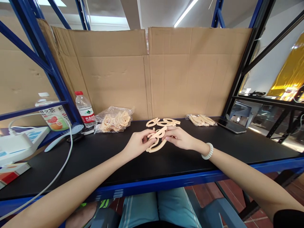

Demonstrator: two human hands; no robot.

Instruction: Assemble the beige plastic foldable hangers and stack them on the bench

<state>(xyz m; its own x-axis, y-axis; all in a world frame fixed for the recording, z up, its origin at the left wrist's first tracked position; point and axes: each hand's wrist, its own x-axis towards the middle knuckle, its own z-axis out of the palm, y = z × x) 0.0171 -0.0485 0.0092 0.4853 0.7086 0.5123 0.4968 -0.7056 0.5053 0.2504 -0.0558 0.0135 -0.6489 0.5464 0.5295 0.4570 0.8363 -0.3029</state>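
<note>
Between my two hands is a flat, pale wooden cutout piece point(159, 133) with curved openings, raised over the black tabletop. My left hand point(139, 142) pinches its left end between thumb and fingers. On the other side, my right hand point(178, 137) grips its right end; a beaded bracelet point(208, 151) circles that wrist. Just below, a curved wooden piece point(158, 148) shows partly behind the fingers; whether it is joined to the held one I cannot tell. Several more wooden cutouts point(163, 122) lie behind my hands.
A plastic bag of wooden pieces point(116, 120) sits at the back left beside a red-capped water bottle point(85, 109). Toward the right lie a smaller bag of pieces point(201, 120) and a phone point(230, 125). A white cable point(68, 148) crosses the left side. Cardboard point(114, 72) walls the back.
</note>
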